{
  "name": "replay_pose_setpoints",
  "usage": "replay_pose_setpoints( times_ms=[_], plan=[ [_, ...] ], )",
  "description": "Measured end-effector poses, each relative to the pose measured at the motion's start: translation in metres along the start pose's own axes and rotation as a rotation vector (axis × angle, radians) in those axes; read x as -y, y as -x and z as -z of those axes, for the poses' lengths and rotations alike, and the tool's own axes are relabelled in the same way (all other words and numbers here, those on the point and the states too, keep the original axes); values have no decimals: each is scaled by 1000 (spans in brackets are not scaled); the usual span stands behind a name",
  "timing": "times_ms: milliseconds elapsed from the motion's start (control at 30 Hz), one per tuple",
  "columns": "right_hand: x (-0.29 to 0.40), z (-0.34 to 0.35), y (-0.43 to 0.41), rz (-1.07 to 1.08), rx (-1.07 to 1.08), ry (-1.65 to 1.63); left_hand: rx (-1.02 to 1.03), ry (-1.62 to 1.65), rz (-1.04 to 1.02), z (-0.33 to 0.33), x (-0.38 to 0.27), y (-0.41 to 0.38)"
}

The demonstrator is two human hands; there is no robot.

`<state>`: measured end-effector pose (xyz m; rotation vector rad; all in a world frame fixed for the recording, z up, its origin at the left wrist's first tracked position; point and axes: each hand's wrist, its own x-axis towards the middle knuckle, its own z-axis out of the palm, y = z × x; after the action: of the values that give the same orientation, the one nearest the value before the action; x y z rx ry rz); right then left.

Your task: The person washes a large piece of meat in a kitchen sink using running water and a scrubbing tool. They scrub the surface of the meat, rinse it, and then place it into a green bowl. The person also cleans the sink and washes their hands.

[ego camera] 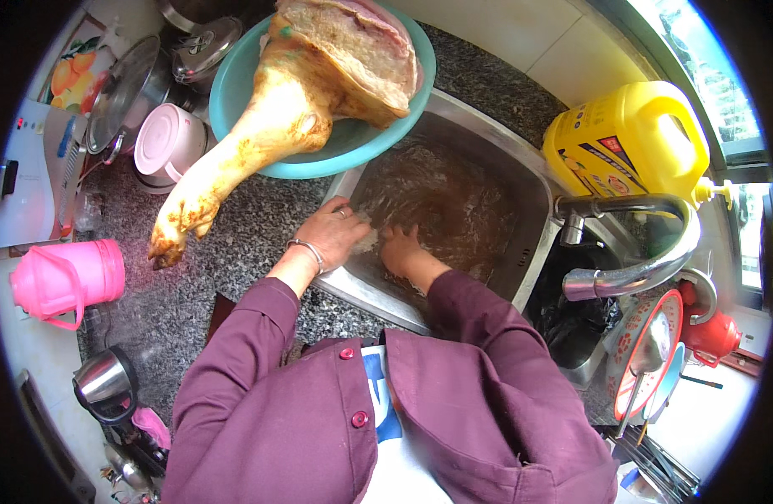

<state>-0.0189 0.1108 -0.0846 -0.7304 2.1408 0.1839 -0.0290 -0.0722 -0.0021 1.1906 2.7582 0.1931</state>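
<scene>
My left hand (337, 234), with a ring and a metal bangle, rests over the near left rim of the stainless steel sink (355, 283). Its fingers curl onto a pale, wet, translucent item (365, 242) that I cannot identify. To its right, my right hand (404, 251) reaches into the brown, murky water (449, 208) in the basin, its fingers spread and partly under. Whether it touches anything there is hidden. Beyond my hands, a large pig's leg (276, 120) lies in a teal plastic basin (361, 160), its trotter hanging over the granite counter.
The chrome faucet (638, 283) arches at the sink's right, beside a yellow detergent jug (625, 138). A black plastic bag (569, 302) and a red patterned enamel basin (622, 353) stand right. Left are a pink lidded mug (166, 140), a pink thermos jug (77, 280) and a metal kettle (106, 378).
</scene>
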Motion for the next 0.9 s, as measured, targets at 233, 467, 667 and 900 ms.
replay_pose_setpoints(
  times_ms=[233,467,667,900],
  plan=[
    [-113,0,-29,-577,-123,-238,-46,13,-36,-7,4,3],
    [-61,-51,32,-113,184,-127,-43,20,-32,-4,2,1],
    [5,7,-24,-114,-86,-72,-5,11,-29,-1,2,-4],
    [-137,-31,-19,-544,-92,-257,-43,4,-52,-9,3,0]
  ],
)
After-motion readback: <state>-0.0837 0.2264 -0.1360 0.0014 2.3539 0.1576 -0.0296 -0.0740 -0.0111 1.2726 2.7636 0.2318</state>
